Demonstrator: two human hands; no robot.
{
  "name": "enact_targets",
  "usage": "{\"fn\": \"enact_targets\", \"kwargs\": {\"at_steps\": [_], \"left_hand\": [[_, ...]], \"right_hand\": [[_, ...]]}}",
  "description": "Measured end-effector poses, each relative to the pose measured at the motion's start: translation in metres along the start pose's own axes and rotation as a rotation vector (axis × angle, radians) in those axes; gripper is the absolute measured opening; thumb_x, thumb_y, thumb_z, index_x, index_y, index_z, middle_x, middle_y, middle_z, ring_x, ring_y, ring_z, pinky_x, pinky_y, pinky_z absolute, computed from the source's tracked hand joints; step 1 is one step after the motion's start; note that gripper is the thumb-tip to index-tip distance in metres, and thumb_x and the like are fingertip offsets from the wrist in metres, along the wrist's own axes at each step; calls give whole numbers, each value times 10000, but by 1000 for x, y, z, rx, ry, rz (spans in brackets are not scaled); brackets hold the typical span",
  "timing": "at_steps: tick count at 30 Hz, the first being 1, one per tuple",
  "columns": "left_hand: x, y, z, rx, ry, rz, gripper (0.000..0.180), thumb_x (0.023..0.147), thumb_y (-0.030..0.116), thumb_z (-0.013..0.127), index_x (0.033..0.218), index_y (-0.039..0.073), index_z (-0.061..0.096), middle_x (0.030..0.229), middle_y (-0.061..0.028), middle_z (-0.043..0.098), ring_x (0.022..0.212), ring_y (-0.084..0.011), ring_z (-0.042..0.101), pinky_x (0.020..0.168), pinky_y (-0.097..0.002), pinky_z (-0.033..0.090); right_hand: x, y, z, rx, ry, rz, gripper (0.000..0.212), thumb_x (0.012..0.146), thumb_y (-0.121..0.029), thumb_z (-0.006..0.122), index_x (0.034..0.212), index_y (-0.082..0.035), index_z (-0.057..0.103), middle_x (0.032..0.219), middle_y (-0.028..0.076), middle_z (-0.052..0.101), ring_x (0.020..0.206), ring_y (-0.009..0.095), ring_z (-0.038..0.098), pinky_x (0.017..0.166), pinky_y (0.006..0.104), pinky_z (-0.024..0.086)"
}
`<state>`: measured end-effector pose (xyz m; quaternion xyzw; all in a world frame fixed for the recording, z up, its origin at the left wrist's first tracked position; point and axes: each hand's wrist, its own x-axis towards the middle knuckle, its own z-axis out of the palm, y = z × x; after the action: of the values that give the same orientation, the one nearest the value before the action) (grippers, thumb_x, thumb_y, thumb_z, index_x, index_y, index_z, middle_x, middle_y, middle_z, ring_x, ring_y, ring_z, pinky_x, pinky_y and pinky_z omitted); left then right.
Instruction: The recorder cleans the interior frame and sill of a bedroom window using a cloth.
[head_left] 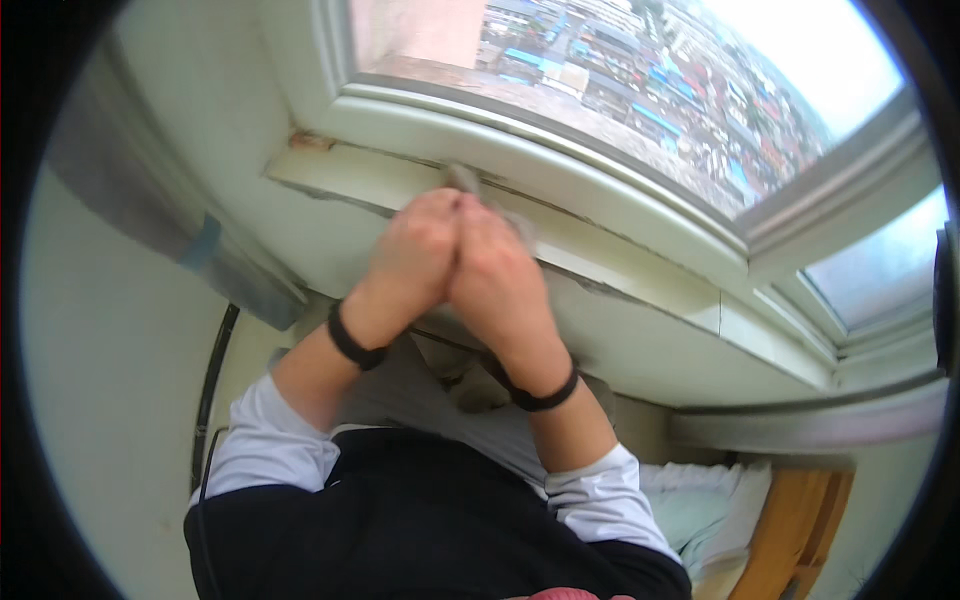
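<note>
Above the window sill (620, 265), my left hand (415, 250) and my right hand (495, 275) are pressed side by side, thumbs together. Both are closed round a greyish cloth (463, 179). One end of it pokes out beyond my fingertips toward the window frame, and another bit shows beside my right hand's fingers. My palms and most of the cloth are hidden under the backs of my hands. A black band circles each wrist.
The white window frame (560, 150) rises just beyond the sill, with rooftops far below outside. A grey curtain (130, 180) hangs at the left wall, held by a blue-grey tie (203, 243). Lower right stands a wooden bed end (785, 530) beside pale bedding (700, 510).
</note>
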<state>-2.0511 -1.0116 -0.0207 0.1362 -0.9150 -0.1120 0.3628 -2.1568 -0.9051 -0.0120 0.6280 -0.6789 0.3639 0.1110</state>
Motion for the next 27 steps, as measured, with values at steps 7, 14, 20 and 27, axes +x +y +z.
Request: {"fn": "enact_targets", "kwargs": {"at_steps": [7,14,20,27], "left_hand": [[1,9,-5,123,-151,128,568,860,124,680,1368,-109,580,1429,-315,577,1338,-480,547,1165,-503,450],[9,83,45,216,-218,156,628,840,107,661,1412,-117,531,1505,-306,505,1392,-499,478,1202,-521,403],[35,175,126,202,-208,266,613,846,152,623,1404,-92,549,1494,-300,498,1400,-450,479,1206,-520,392],[64,276,188,45,-81,419,471,854,182,619,1251,-69,654,1323,-242,628,1265,-391,590,1162,-476,443]], "right_hand": [[-13,3,13,-228,87,6,516,899,-136,582,1352,110,578,1362,277,648,1248,365,640,1104,426,499],[-69,44,-53,-163,75,113,499,899,-117,588,1367,56,572,1379,236,630,1280,381,604,1109,455,486],[-134,95,-135,-295,128,269,514,885,-59,624,1390,18,563,1389,216,624,1299,408,579,1101,470,483],[-189,135,-221,-363,144,523,508,892,-49,683,1385,-5,569,1315,236,649,1235,447,599,1035,499,512]]}}
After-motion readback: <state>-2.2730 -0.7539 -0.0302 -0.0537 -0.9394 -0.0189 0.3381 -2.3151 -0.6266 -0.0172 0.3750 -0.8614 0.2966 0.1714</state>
